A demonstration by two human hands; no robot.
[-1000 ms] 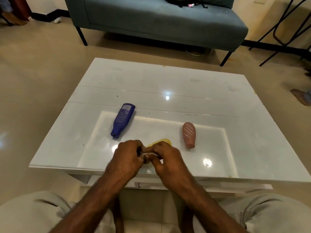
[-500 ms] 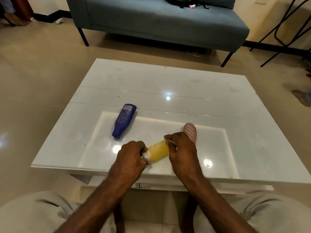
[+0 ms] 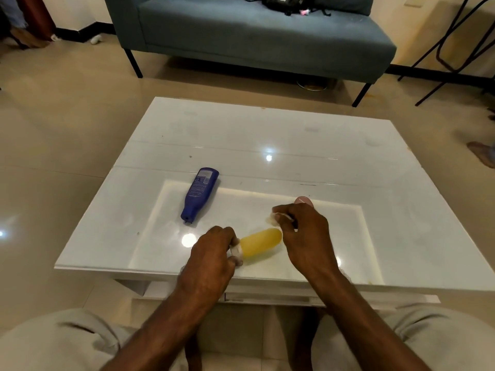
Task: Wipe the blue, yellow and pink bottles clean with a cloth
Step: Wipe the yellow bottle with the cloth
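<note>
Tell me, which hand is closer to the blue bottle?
The left hand. It grips the cap end of the yellow bottle, just below the blue bottle. The right hand, pinching the cloth, sits farther off to the right.

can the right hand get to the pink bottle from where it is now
Probably yes: the right hand, pinching the cloth, sits right in front of the pink bottle, with nothing between them.

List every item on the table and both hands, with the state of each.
Yellow bottle: lying on its side, cap end held by the left hand.
Blue bottle: lying flat, cap toward the person, untouched.
Pink bottle: mostly hidden behind the right hand.
Cloth: pinched in the right hand.
Left hand: closed on the yellow bottle.
Right hand: closed on the cloth.
</note>
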